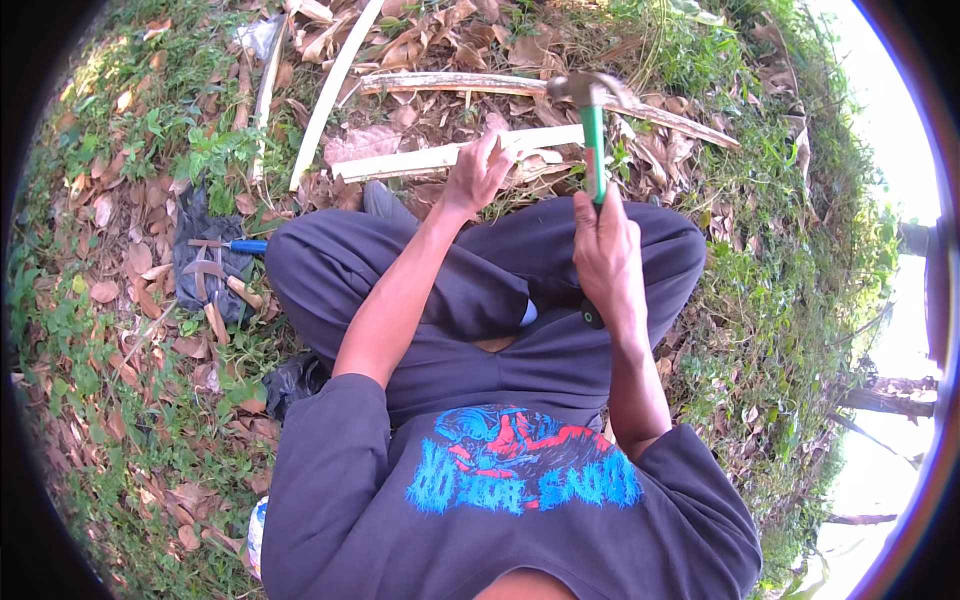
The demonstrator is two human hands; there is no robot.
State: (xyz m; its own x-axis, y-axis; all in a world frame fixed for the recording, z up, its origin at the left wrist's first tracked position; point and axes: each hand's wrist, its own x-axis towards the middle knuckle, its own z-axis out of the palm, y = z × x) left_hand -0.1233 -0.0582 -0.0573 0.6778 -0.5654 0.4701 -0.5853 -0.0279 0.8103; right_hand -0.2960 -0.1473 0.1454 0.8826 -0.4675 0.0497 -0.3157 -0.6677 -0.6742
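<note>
Only real text: a row of jagged blue lettering [525, 490] across the chest of the dark shirt [500, 560], near side of the scene, on the near side of a blue-and-red printed graphic [500, 440]. Letter shapes are ragged and distorted, wording not cleanly legible. Hammer [593, 135], far right of centre: red patch [590, 160] on the green handle, too small to tell if it's a label. Packet [257, 540] at near left, mostly hidden behind the sleeve [318, 470]: coloured print, unreadable.
</note>
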